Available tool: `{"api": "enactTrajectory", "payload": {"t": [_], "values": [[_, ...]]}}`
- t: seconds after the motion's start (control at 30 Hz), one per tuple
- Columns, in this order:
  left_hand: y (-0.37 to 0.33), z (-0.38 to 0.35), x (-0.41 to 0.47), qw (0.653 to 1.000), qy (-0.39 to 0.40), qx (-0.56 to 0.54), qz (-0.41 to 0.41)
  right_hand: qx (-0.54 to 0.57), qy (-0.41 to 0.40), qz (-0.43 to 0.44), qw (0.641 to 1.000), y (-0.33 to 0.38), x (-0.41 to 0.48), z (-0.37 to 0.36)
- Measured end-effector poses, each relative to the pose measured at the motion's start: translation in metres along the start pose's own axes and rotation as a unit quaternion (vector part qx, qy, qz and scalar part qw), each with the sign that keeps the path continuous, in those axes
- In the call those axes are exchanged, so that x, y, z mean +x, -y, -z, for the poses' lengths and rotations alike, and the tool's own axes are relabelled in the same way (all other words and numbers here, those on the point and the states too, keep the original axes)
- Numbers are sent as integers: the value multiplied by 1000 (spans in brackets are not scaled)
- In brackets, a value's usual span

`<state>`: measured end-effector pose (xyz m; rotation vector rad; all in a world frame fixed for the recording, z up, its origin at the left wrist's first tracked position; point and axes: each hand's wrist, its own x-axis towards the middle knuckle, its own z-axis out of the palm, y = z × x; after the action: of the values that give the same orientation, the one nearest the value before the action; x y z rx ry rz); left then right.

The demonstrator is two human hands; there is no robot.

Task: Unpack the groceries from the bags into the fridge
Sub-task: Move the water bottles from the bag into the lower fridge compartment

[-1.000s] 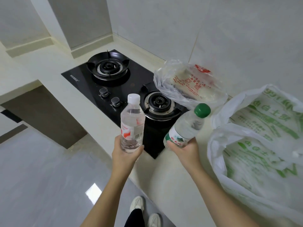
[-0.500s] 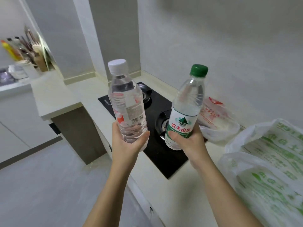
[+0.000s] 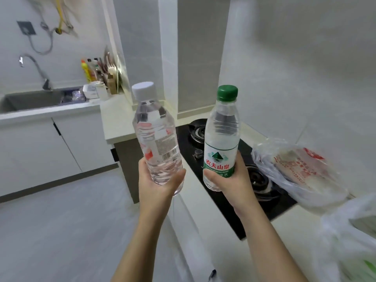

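Left grip [image 3: 158,187] clasps a white-capped clear bottle [image 3: 156,137]; right grip [image 3: 231,186] clasps a green-capped, green-labelled bottle [image 3: 221,143], both seemingly full.

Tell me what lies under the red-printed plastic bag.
The red-printed plastic bag rests partly on the black gas stove, overlapping the near burner; whatever its far side covers is hidden.
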<state>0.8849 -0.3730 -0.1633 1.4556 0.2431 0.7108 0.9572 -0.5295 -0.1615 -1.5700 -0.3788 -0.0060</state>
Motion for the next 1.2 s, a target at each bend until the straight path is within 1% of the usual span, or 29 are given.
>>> {"api": "enactTrajectory", "payload": {"t": [0.17,0.4,0.53,0.67,0.77,0.9,1.0,1.2], "values": [[-26,74,3,999,-44,20,-8,20,71,-2,997,14,-3,-78],[-49,182,0,985,-144,90,-17,63,157,-3,986,25,-19,-184],[-58,240,-13,969,-202,137,-30,87,219,-12,972,32,-33,-245],[-69,293,-36,943,-271,190,-49,101,305,-15,947,45,-46,-304],[-83,321,-57,918,-329,213,-62,106,379,-15,919,58,-57,-347],[-98,339,-88,875,-423,222,-75,130,478,-24,869,71,-77,-391],[-103,340,-113,832,-505,219,-72,147,550,-29,821,77,-93,-414],[-109,316,-155,731,-641,219,-80,179,685,-22,706,91,-119,-429]]}}
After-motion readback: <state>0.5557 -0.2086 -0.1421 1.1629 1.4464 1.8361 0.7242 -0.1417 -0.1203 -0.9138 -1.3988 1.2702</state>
